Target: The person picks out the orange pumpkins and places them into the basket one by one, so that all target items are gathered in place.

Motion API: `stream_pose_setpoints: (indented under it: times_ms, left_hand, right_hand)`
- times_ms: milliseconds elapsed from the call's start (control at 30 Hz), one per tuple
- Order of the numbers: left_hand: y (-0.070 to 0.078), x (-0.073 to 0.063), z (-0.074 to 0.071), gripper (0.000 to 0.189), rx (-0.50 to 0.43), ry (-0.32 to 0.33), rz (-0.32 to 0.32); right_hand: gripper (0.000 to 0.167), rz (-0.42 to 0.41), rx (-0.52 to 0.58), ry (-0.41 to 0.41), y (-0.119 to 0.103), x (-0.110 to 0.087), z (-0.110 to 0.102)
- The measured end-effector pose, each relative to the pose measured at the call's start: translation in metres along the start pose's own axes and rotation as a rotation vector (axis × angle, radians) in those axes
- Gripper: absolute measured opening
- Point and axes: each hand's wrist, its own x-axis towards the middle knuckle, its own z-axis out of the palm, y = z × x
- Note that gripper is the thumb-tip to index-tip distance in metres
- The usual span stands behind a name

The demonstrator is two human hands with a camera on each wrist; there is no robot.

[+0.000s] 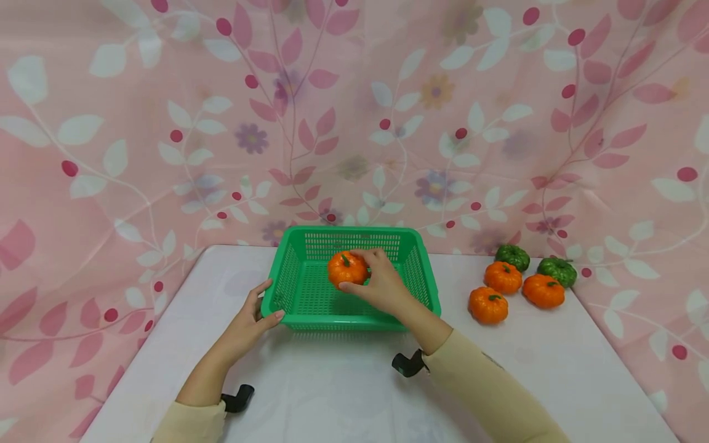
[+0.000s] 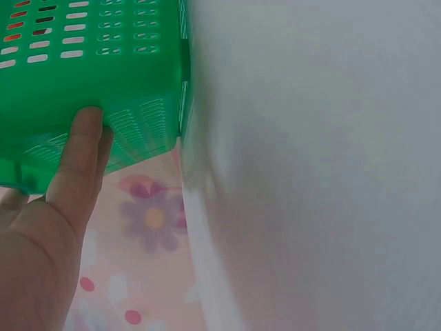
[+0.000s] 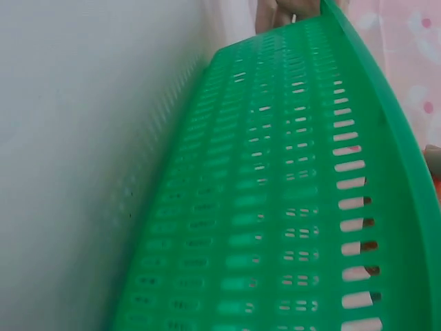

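Note:
A green plastic basket point(image 1: 354, 320) with slotted walls stands on the white table. My left hand point(image 1: 252, 320) holds its near left corner, thumb at the rim and fingers along the outer wall, as the left wrist view shows up close. Inside the basket's outline, my right hand point(image 1: 382, 283) grips a small orange pumpkin point(image 1: 343, 271) with a green stem between thumb and fingers. In the right wrist view the basket's slotted wall point(image 3: 275, 179) fills the middle and hides most of that hand; a sliver of the pumpkin point(image 3: 437, 189) shows at the right edge.
To the right of the basket, several orange pumpkins point(image 1: 488, 306) and two green pumpkins point(image 1: 557, 271) sit grouped near the table's point(image 1: 332, 381) far right corner. A pink floral curtain point(image 1: 354, 123) hangs right behind the table.

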Motion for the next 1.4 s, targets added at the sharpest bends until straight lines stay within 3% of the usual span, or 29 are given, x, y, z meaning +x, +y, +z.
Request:
stream_pose_setpoints:
  times_ms: [867,1400]
  left_hand:
    - [0.001,0.001,0.000,0.084,0.018,0.009,-0.012]
    - [0.003,0.001,0.000,0.083,0.008,0.002,-0.019]
  right_hand:
    - [0.064,0.030,0.010,-0.221,-0.009,0.032,0.039]
    - [0.066,0.058,-0.092,-0.335,-0.006,0.045,0.057]
